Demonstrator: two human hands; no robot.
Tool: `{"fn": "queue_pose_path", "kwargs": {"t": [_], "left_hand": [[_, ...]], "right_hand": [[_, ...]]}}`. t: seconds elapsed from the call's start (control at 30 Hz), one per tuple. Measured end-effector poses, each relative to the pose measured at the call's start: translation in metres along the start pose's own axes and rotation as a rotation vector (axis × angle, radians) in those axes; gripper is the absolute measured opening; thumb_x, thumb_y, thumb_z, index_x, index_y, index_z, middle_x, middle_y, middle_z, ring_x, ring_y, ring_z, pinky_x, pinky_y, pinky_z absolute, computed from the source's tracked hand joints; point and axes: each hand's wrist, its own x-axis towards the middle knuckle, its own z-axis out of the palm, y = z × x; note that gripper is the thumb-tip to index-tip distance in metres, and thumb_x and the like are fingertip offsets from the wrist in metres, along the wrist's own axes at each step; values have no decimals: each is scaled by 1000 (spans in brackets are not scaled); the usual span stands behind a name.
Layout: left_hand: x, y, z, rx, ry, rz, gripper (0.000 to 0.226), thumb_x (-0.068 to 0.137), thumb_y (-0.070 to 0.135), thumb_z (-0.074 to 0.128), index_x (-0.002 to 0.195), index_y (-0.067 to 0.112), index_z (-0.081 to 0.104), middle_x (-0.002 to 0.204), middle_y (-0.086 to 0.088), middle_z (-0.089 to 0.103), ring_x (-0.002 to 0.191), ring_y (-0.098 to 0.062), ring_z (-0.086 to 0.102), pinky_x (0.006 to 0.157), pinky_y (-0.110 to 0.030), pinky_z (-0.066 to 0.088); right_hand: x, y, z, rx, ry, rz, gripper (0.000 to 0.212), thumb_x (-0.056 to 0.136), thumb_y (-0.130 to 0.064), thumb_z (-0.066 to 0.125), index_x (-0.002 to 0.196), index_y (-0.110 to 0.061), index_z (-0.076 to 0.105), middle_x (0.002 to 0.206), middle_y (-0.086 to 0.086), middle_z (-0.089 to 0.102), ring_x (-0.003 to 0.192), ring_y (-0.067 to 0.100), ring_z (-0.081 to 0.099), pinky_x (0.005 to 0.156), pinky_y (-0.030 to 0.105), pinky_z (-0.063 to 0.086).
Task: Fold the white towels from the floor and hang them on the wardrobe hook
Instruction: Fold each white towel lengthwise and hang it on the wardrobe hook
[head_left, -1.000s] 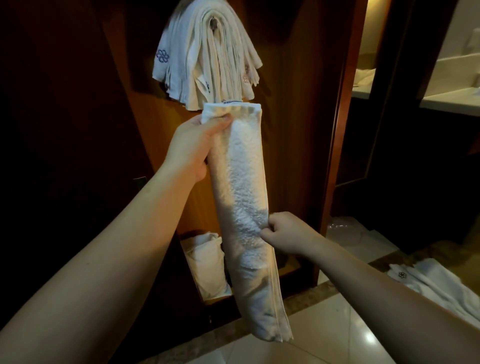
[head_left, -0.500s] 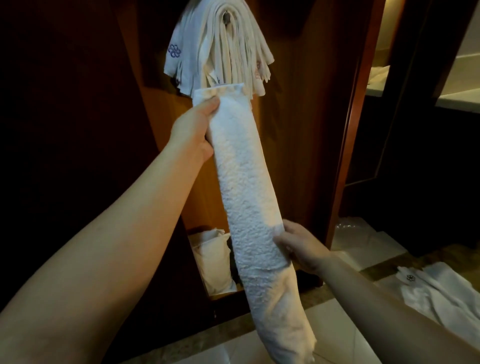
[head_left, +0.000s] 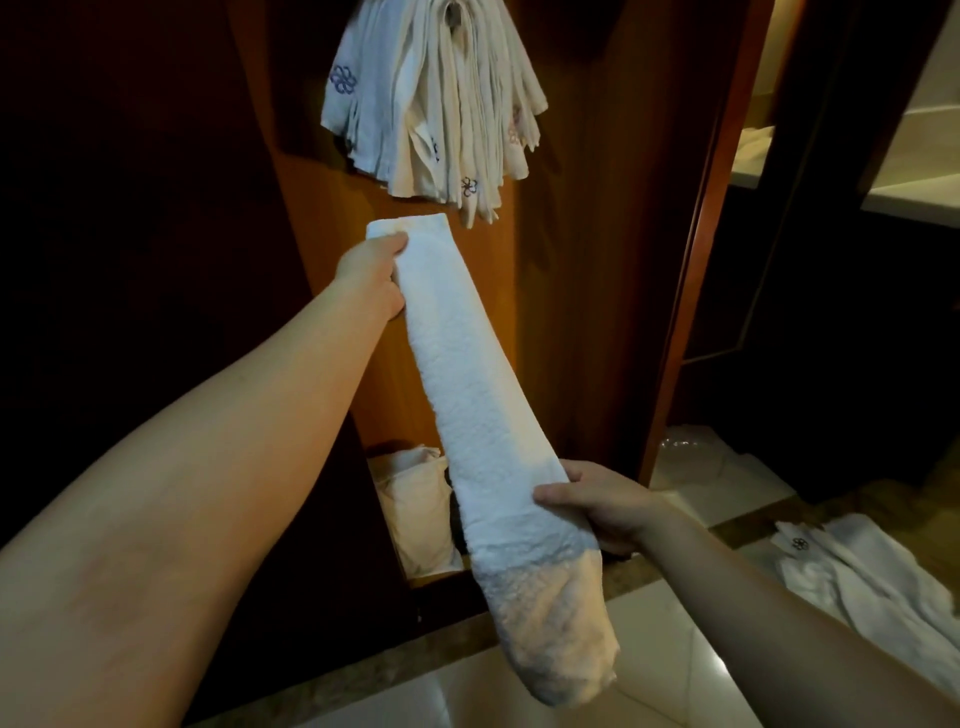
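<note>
Left hand (head_left: 371, 278) pinches the far top end of a folded towel (head_left: 478, 410); right hand (head_left: 597, 506) grips it lower down, nearer. It slants below hung towels (head_left: 436, 98), apparently on a hook.

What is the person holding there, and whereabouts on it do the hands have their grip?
A folded white towel. The left hand grips it near the top end; the right hand grips it lower down, above the hanging bottom end.
</note>
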Motion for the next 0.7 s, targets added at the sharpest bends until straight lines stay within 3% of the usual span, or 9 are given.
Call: {"fn": "queue_pose_path", "kwargs": {"t": [0.1, 0.23, 0.37, 0.5, 0.6, 0.7], "left_hand": [[7, -5, -3, 23, 16, -15, 50, 89, 13, 76, 133, 7, 55, 87, -10, 63, 76, -25, 63, 83, -44, 55], [17, -15, -10, 46, 39, -54, 52, 89, 17, 76, 135, 8, 54, 100, -11, 66, 80, -26, 63, 85, -46, 56], [25, -39, -22, -12, 50, -141, 29, 98, 17, 65, 124, 11, 54, 96, -11, 65, 80, -26, 65, 65, -42, 57], [22, -90, -34, 189, -120, -307, 15, 106, 20, 50, 110, 8, 58, 104, -13, 64, 86, -24, 62, 65, -33, 57], [10, -128, -44, 296, -287, -425, 30, 108, 28, 43, 106, 3, 59, 105, -21, 59, 89, -29, 60, 83, -38, 51], [-9, -149, -45, 256, -243, -329, 39, 107, 42, 44, 97, 10, 63, 88, -12, 63, 79, -26, 59, 80, -38, 49]], "right_hand": [[-2, 1, -6, 35, -50, 54, 56, 64, -33, 96, 113, -12, 78, 124, 16, 70, 116, 31, 67, 97, 42, 55], [-8, -8, -3, -50, -43, 36, 46, 67, -37, 91, 105, -14, 80, 115, 10, 74, 108, 25, 70, 87, 33, 57], [-16, -30, 4, -57, 37, -58, 42, 69, -37, 80, 102, -11, 78, 111, 12, 75, 104, 28, 71, 86, 36, 57], [-20, -62, 15, -27, 80, -173, 24, 82, -29, 72, 96, -14, 82, 108, 11, 77, 99, 25, 74, 76, 31, 60], [-12, -81, 21, 61, 149, -265, 25, 90, -31, 67, 106, -15, 79, 113, 11, 76, 106, 26, 73, 78, 31, 60], [-2, -93, 21, 112, 280, -315, 29, 98, -25, 63, 122, -9, 67, 115, 13, 75, 106, 27, 73, 76, 33, 61]]}}
